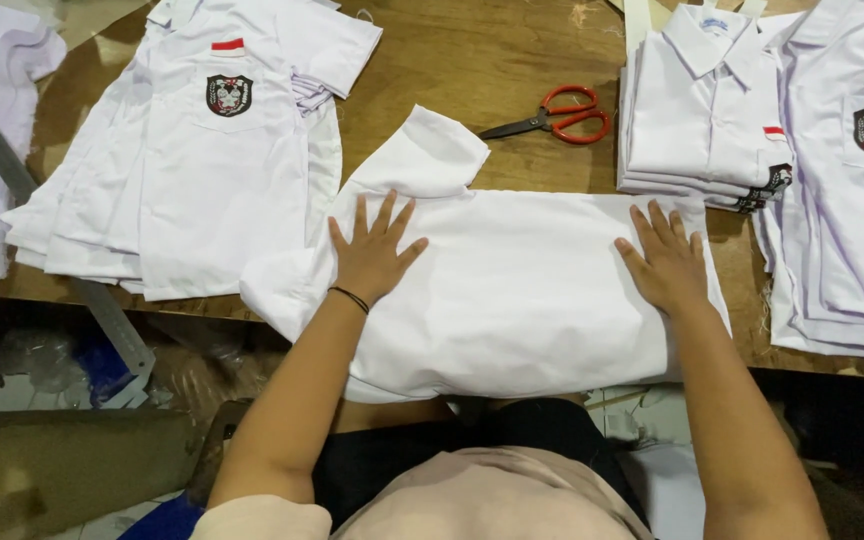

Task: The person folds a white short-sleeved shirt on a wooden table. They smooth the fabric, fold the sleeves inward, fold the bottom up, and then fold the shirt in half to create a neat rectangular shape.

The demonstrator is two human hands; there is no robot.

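I press my left hand (372, 255) and right hand (664, 262), both flat with fingers spread, gripping nothing, on the white shirt (512, 290) beside red scissors (557, 118).

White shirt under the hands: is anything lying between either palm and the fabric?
Nothing visible does. The left hand and right hand both lie flat on the white shirt, fingers spread. The red-handled scissors rest apart on the wooden table, beyond the shirt.

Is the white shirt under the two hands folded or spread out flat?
Partly folded. The white shirt lies face down, one sleeve sticking out, under the left hand and right hand.
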